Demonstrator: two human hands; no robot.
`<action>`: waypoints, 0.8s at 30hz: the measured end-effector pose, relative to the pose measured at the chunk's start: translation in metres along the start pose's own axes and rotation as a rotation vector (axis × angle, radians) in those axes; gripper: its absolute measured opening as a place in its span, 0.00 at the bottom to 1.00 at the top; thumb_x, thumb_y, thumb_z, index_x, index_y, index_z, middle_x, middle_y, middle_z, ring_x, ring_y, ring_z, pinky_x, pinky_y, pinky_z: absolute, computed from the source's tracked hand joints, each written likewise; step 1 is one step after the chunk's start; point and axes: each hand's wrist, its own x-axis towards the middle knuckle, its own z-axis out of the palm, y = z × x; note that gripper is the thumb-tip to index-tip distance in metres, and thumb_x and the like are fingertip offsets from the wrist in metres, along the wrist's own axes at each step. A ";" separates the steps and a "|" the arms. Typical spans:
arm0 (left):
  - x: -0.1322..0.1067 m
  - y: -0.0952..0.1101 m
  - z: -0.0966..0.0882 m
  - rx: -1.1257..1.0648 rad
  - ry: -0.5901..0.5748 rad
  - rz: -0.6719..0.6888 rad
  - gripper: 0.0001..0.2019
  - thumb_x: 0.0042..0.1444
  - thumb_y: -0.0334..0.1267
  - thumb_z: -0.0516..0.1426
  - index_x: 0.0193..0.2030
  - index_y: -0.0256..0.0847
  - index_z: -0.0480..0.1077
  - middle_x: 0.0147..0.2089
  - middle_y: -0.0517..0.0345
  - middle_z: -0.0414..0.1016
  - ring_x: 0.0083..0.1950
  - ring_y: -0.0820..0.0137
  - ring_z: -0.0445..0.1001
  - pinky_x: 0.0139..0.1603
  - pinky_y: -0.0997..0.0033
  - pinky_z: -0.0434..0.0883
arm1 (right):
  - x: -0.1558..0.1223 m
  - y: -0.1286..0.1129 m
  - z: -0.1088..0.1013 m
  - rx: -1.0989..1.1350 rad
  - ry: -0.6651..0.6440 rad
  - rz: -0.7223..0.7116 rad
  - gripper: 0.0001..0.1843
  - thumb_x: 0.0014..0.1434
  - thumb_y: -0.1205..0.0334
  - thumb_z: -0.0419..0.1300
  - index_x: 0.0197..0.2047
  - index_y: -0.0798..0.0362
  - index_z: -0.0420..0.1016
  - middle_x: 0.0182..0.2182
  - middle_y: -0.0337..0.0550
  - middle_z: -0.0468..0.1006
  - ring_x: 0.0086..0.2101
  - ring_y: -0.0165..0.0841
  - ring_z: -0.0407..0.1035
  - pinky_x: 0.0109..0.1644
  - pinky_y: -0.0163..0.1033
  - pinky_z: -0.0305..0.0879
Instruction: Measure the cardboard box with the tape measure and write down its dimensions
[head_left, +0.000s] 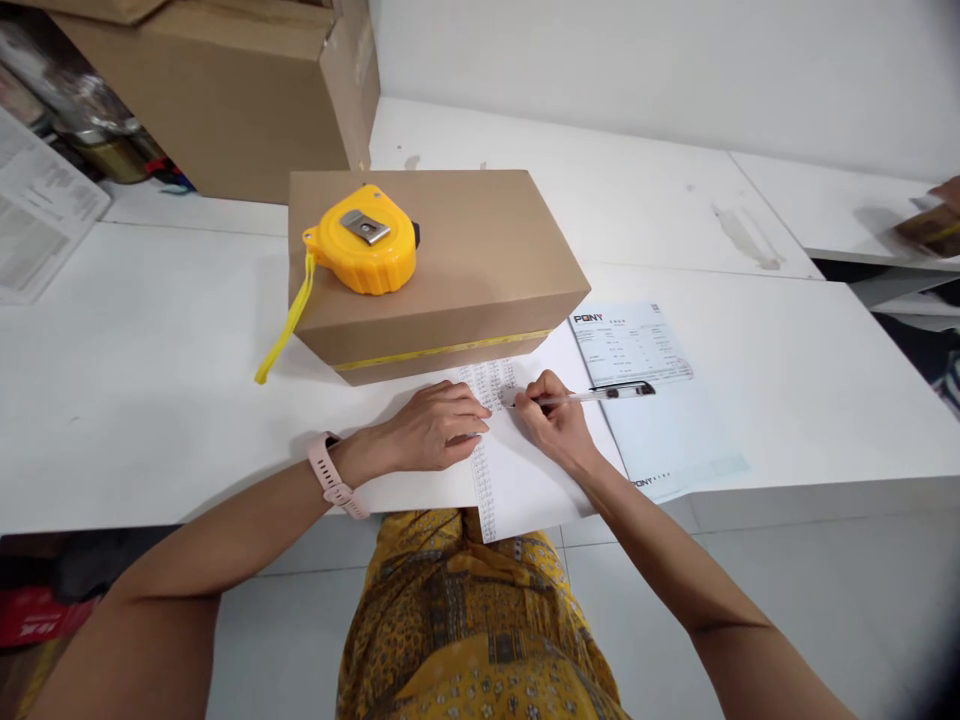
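One pen [592, 395], perhaps three boxes [480, 245].

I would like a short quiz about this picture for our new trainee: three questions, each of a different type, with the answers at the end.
1. Multiple choice: What does the right hand hold?
A) a pair of scissors
B) a pen
C) a paintbrush

2. True or false: The yellow tape measure lies on top of the nearer cardboard box.

3. Short answer: On which wrist of the person is the pink band?

Key:
1. B
2. True
3. The left
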 end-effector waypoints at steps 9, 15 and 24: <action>-0.002 -0.003 0.003 -0.009 0.030 0.008 0.08 0.61 0.30 0.58 0.37 0.40 0.80 0.45 0.56 0.85 0.46 0.62 0.77 0.47 0.61 0.75 | 0.000 0.003 0.001 -0.056 -0.007 -0.015 0.12 0.57 0.59 0.60 0.28 0.47 0.59 0.20 0.29 0.57 0.21 0.26 0.50 0.25 0.36 0.47; -0.002 -0.003 0.004 0.009 0.030 0.010 0.08 0.61 0.31 0.58 0.37 0.40 0.80 0.44 0.55 0.85 0.45 0.63 0.77 0.46 0.62 0.75 | 0.000 0.003 0.001 -0.015 0.009 -0.006 0.11 0.57 0.62 0.59 0.28 0.48 0.59 0.20 0.29 0.57 0.22 0.26 0.50 0.26 0.36 0.47; -0.002 -0.002 0.003 -0.005 0.033 0.006 0.07 0.61 0.30 0.58 0.37 0.40 0.80 0.44 0.55 0.85 0.44 0.63 0.77 0.46 0.62 0.74 | 0.001 0.000 0.003 -0.033 0.019 0.005 0.11 0.57 0.62 0.59 0.28 0.47 0.58 0.20 0.28 0.57 0.22 0.26 0.50 0.25 0.36 0.48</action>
